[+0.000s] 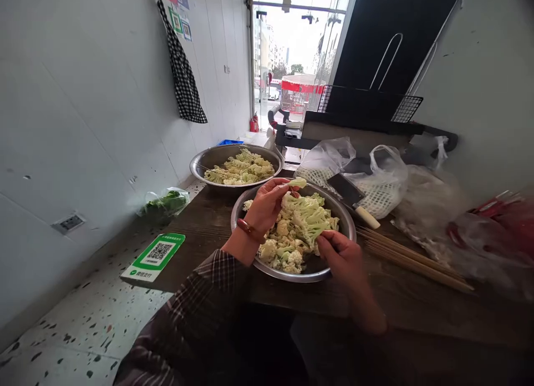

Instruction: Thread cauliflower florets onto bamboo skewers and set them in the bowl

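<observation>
My left hand (266, 207), with a reddish-brown bangle on its wrist, is closed on a pale cauliflower floret (297, 182) above the near metal bowl (348, 222). Over the bowl's right side, the closed fingers of my right hand (341, 253) pinch the lower end of a row of cauliflower florets (311, 216). The row slants up toward my left hand; whether a skewer runs through it cannot be seen. Below both hands, loose cauliflower pieces (287, 258) lie in the bowl.
Behind stands a larger metal bowl (196, 162) of cauliflower with thin skewers. Bamboo skewers (413, 258) and a cleaver (348, 192) lie right, near plastic bags (384, 180). A green QR-code sign (156, 256) is at the table's left edge. Bagged greens (164, 202) sit beyond it.
</observation>
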The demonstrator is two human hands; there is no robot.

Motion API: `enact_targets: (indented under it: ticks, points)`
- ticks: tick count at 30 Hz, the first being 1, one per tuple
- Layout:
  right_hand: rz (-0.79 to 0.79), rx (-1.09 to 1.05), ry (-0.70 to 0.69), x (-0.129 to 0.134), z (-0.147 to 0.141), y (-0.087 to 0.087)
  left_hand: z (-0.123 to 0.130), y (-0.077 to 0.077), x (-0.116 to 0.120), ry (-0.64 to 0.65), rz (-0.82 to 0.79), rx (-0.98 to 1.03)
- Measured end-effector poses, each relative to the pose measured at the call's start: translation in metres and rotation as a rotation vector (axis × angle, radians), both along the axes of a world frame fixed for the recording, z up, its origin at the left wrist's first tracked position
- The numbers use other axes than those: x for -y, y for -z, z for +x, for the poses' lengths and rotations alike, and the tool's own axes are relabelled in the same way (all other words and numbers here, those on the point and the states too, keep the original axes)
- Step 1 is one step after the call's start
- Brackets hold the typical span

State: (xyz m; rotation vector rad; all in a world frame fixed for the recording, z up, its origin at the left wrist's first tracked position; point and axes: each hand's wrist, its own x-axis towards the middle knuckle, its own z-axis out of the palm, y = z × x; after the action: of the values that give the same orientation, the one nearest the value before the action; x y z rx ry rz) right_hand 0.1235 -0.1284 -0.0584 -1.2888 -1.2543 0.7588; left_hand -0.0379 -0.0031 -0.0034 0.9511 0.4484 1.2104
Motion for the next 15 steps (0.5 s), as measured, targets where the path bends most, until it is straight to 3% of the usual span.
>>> enact_targets:
  ticks: [15]
  points:
    - [-0.003,0.004,0.046,0.0051,0.0042,0.0057,-0.0015,-0.0009,0.0021,0.008,0.023,0.011]
